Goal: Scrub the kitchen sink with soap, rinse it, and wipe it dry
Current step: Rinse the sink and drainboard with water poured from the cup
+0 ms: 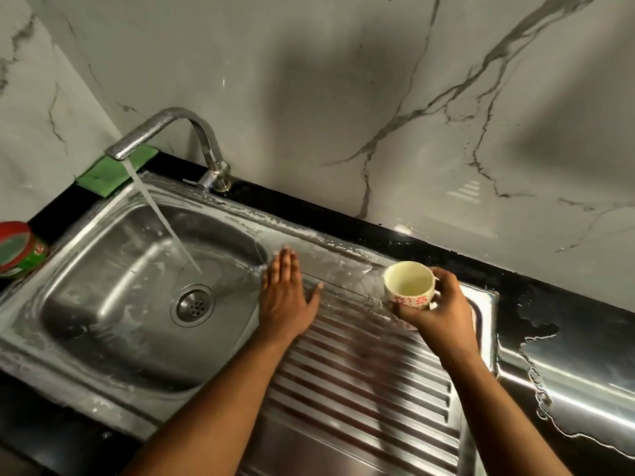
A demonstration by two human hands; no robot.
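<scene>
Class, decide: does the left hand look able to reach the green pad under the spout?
Probably yes: the left hand lies open and empty, but the spout and running water cross its path to the green pad.

Left hand & right hand both bare, forearms bare to frame edge.

- Red-and-green round tub: cut by left edge; label unreadable.
- Green flat pad: one corner hidden behind curved chrome tap spout.
- Cream ceramic cup with red flowers: base covered by fingers of right hand.
- Ribbed steel drainboard: smeared mid-way, runs off bottom edge.
</scene>
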